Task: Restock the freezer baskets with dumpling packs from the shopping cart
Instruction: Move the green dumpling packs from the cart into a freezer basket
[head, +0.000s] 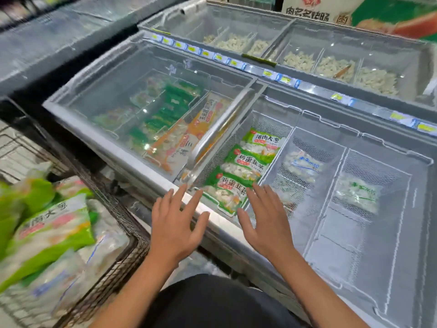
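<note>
Three green dumpling packs stand in a row in a white mesh freezer basket (272,159); the nearest green pack (228,192) leans against the freezer's front rim (146,178). My left hand (173,223) hovers over that rim with fingers spread, holding nothing. My right hand (264,218) is open beside the nearest pack, fingertips at its right edge. The shopping cart (113,223) at the lower left holds several green and clear dumpling packs (52,233).
The glass lid (132,91) is slid left over baskets with green and orange packs. To the right, two mesh baskets each hold clear white packs (302,165), (357,194). A second freezer (307,43) behind holds loose dumplings in bins.
</note>
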